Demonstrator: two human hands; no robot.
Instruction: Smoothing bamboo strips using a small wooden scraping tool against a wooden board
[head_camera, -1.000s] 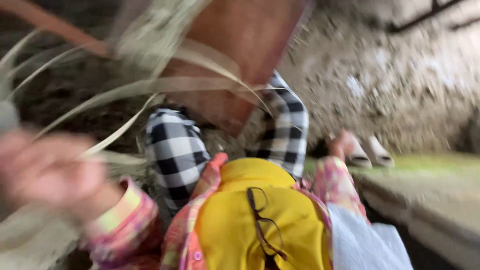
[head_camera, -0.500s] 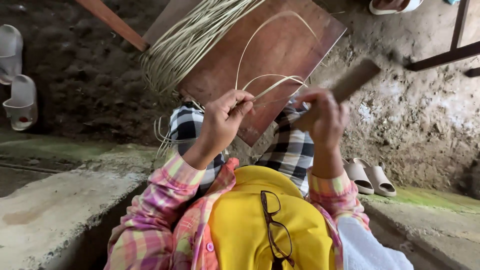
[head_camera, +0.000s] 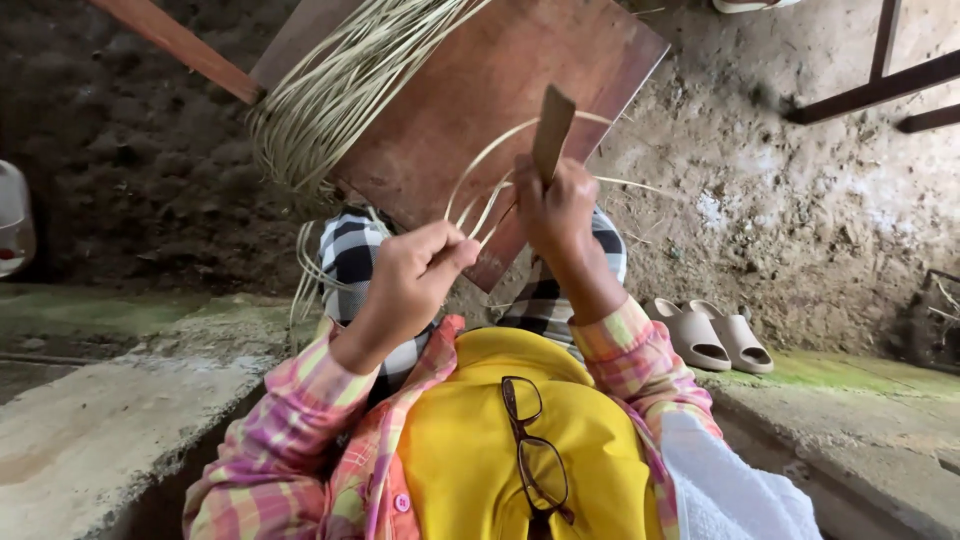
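My left hand (head_camera: 415, 270) pinches the ends of thin pale cane strips (head_camera: 490, 175) that loop upward in front of a reddish-brown wooden board (head_camera: 470, 90). My right hand (head_camera: 557, 210) is closed around a flat dark wooden tool (head_camera: 552, 130) that stands upright beside the looped strips. A thick bundle of pale cane strands (head_camera: 340, 90) lies across the board and hangs over its left edge. The board leans on my knees in black-and-white checked trousers (head_camera: 350, 255).
A pair of beige slippers (head_camera: 712, 335) lies on the dirt floor at the right. Glasses (head_camera: 535, 450) hang on my yellow shirt. A white cloth (head_camera: 725, 490) sits at my right side. Concrete ledges (head_camera: 110, 410) flank me. Dark wooden furniture legs (head_camera: 880, 80) stand upper right.
The view has steadied from a blurred swing. My right hand has drawn in toward the left hand, and the wooden tool has turned from slanting out to the right to standing upright.
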